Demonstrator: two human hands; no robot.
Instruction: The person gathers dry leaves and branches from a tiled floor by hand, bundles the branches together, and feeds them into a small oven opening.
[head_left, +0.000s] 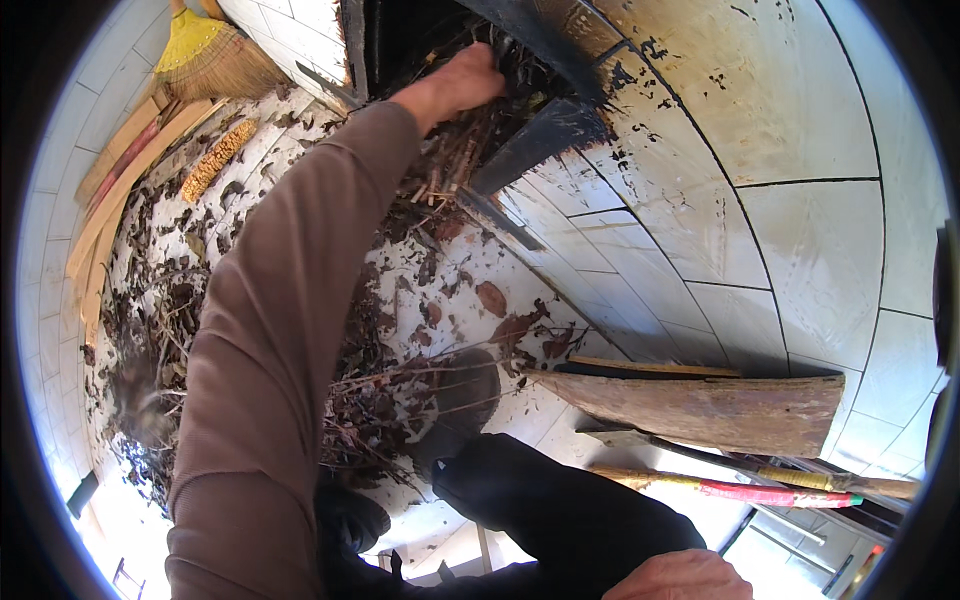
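My left hand (469, 81) reaches into a blackened stove opening (420, 30), its sleeve running up from the lower left. Its fingers are curled among dry twigs and leaves, and I cannot tell whether they grip any. Below the hand, a bundle of thin sticks (450, 161) pokes out over the opening's sooty lower edge (536, 146). At the bottom edge of the picture my right hand (682, 579) rests by my dark trouser leg (570, 510). Its fingers are cut off by the frame, so their pose is hidden.
Dry leaves and twigs (367, 435) litter the floor around my shoe (469, 390). To the left lie wooden strips (142, 180), a corn cob (219, 160) and a straw broom (214, 60). A weathered board (712, 409) and long handles (780, 493) lie right, beside the tiled wall (810, 240).
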